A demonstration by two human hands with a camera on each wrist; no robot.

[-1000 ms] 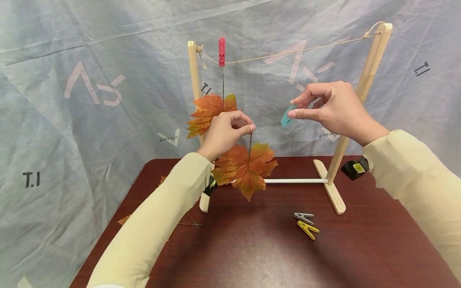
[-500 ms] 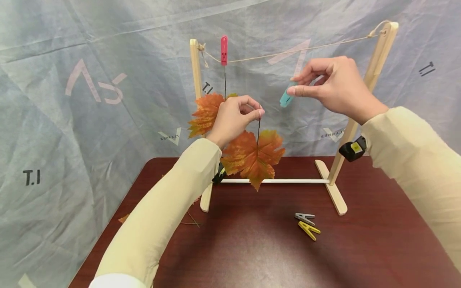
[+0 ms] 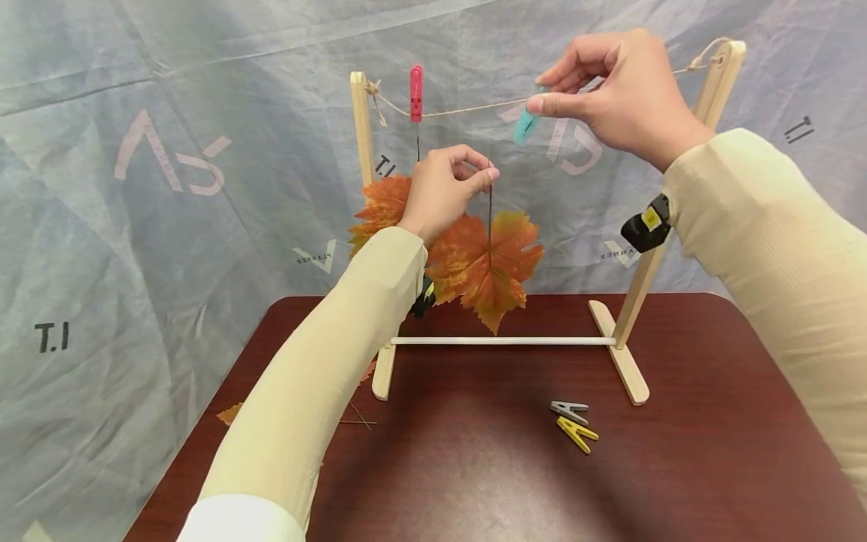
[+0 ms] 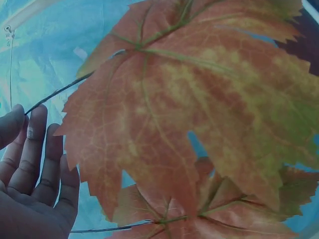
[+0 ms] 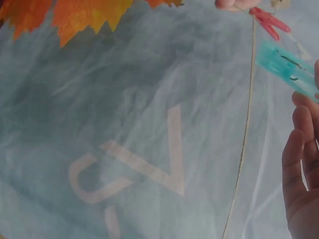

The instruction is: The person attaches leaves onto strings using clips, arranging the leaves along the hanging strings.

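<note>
Well, backdrop (image 3: 223,248) behind leaf (image 3: 500,263) reads "T.I" (image 3: 51,336).

From the held leaf (image 3: 501,260), the clipped leaf (image 3: 382,211) hangs at ten o'clock, the right hand (image 3: 626,98) with its clothespin (image 3: 524,126) at one; two spare clothespins (image 3: 576,433) lie on the tabletop (image 3: 467,467) at five, a loose leaf (image 3: 230,414) at eight.

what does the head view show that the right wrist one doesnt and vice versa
Only the head view: the gray clothespin and yellow clothespin on the table.
Only the right wrist view: the red clothespin side-on, prongs apart.
Both: the teal clothespin in the right hand, the twine, and at least one orange leaf.
</note>
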